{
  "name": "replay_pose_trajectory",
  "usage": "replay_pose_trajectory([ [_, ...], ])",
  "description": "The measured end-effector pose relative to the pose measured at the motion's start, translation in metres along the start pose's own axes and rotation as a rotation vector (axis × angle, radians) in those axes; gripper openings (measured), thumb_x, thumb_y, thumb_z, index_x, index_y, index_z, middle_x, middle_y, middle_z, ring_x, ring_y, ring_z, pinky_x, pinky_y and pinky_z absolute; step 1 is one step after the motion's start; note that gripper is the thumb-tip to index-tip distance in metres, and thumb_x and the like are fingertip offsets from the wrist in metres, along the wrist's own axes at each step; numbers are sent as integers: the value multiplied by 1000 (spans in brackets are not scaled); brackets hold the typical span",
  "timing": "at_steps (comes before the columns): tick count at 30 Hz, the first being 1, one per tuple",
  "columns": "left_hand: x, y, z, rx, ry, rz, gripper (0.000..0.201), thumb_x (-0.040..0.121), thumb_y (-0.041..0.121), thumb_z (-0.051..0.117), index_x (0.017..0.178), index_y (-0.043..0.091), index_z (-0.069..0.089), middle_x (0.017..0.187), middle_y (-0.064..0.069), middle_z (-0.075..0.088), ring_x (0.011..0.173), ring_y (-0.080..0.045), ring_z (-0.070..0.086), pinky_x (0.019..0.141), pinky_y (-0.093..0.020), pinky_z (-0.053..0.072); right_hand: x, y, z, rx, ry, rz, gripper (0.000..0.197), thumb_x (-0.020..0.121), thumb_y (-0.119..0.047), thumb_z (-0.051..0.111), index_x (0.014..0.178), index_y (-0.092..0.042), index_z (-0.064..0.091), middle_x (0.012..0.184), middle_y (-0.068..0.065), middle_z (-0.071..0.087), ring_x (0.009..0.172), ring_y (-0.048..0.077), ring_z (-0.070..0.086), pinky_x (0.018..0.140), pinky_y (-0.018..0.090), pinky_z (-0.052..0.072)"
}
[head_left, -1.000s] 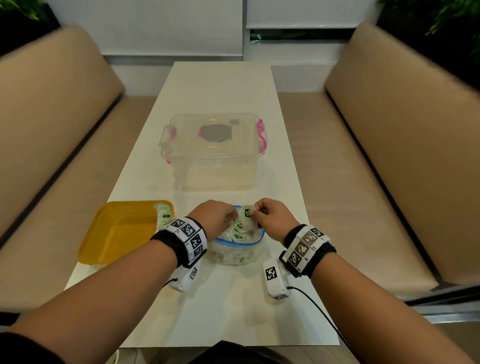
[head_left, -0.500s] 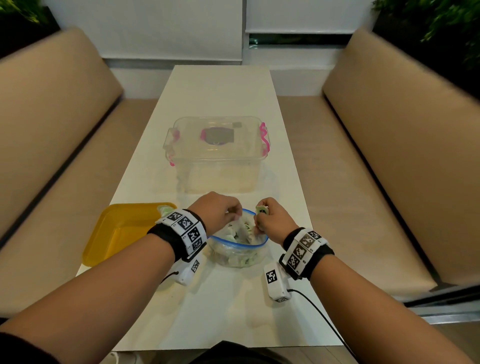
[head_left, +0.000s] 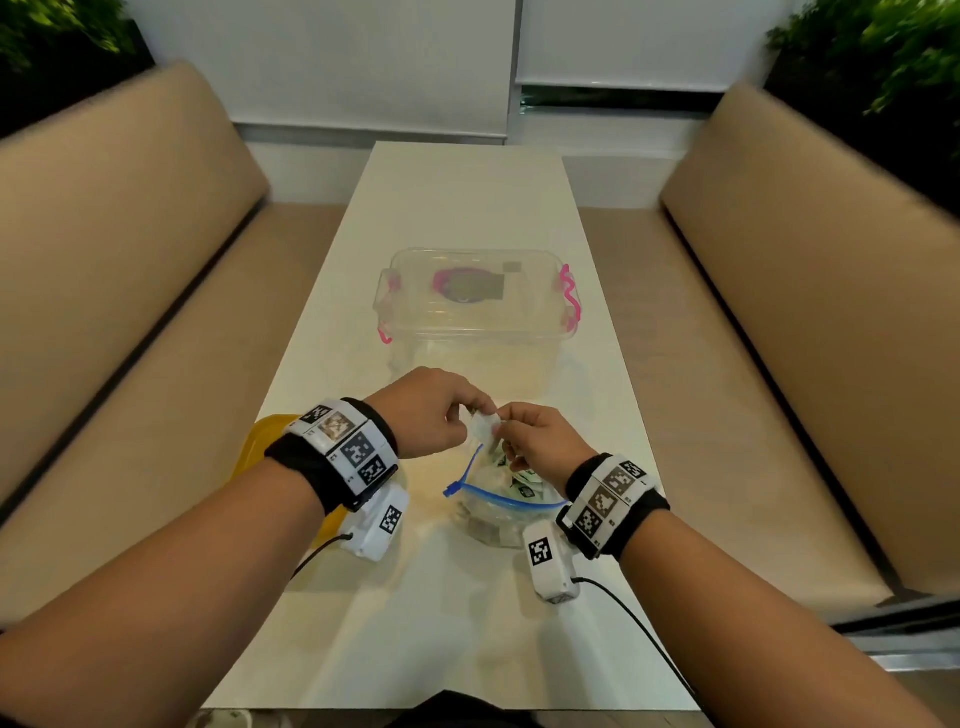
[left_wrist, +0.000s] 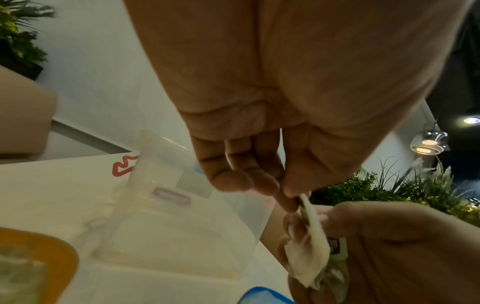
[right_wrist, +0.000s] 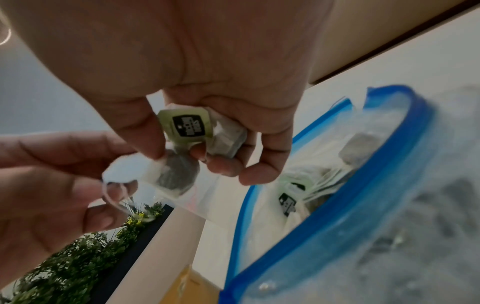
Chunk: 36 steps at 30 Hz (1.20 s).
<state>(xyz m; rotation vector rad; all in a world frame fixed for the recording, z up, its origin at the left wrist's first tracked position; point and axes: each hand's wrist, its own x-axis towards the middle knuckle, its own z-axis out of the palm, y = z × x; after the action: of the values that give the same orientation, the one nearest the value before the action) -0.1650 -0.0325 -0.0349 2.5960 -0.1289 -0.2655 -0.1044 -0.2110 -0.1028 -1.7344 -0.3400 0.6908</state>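
A clear zip bag (head_left: 498, 512) with a blue zip strip stands open near the table's front edge, with several tea bags inside (right_wrist: 355, 148). Just above its mouth both hands meet. My left hand (head_left: 475, 415) pinches the top edge of a white tea bag (head_left: 485, 427) between thumb and forefinger (left_wrist: 288, 202). My right hand (head_left: 511, 431) grips the same tea bag (right_wrist: 171, 174) lower down. It also holds a green paper tag (right_wrist: 185, 125) and a second tea bag (right_wrist: 228, 136) against its fingers.
A clear lidded storage box (head_left: 472, 312) with pink latches stands behind the hands at mid table. A yellow tray (head_left: 254, 441) lies at the left under my left wrist. Tan benches run along both sides of the narrow white table (head_left: 467, 197).
Both hands have risen out of the zip bag's mouth and come together. The tea bag now hangs between them above the bag instead of inside it.
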Motion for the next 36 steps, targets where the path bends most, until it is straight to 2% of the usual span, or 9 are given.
replay_pose_trajectory([
  [4,-12,-11,-16,95,39,-21,24,91,20,62,111,29,72,93,13,63,81,-9,55,80,-25,44,6,-8,18,-94,2,2,18,89,-9,55,92,-19,70,66,-5,56,62,14,47,60,29,45],
  [8,-21,-29,-28,194,73,-58,21,92,43,61,106,32,72,100,8,60,91,-14,55,83,-35,47,7,-23,40,-123,-51,-80,19,79,-21,68,97,-16,66,77,-1,59,67,13,52,62,24,47],
  [10,-28,-35,-32,166,110,-69,20,92,43,61,104,31,72,100,10,61,85,-11,52,80,-31,45,10,-27,52,-156,-60,-118,11,82,-15,72,90,-15,65,76,-3,61,66,11,54,63,23,47],
  [13,-39,-45,-37,123,149,-88,18,93,40,60,102,29,72,77,17,58,74,-8,50,71,-26,39,17,-29,69,-197,-59,-143,11,84,-10,69,81,-19,64,68,-7,60,59,8,51,61,23,44],
  [17,-53,-59,-41,131,133,-138,19,93,38,61,104,27,72,76,14,58,78,-12,55,69,-26,39,21,-28,86,-244,-74,-120,6,87,-11,65,90,-16,63,69,-5,59,55,7,48,57,24,42],
  [22,-68,-76,-34,178,-24,-229,21,91,33,66,108,23,70,85,10,61,81,-12,55,70,-24,39,24,-21,94,-191,6,-4,11,87,-13,51,95,-18,47,81,7,59,65,21,56,68,41,52],
  [27,-65,-90,3,283,-299,-278,24,86,32,73,108,22,70,106,4,70,96,-17,64,81,-28,50,23,-19,95,-153,6,10,3,85,-10,55,85,-8,56,79,14,65,75,31,69,79,50,57],
  [31,-50,-98,27,339,-357,-315,22,83,30,75,104,24,72,105,4,70,95,-19,65,80,-29,52,21,-15,91,-247,35,-50,5,87,-11,65,84,-15,66,83,10,72,81,26,69,81,43,58],
  [36,-35,-102,34,373,-337,-320,20,84,29,74,104,26,72,110,1,68,96,-22,65,84,-31,54,16,-12,87,-226,75,-38,6,88,-16,70,93,-14,72,79,-3,70,67,2,61,65,16,47],
])
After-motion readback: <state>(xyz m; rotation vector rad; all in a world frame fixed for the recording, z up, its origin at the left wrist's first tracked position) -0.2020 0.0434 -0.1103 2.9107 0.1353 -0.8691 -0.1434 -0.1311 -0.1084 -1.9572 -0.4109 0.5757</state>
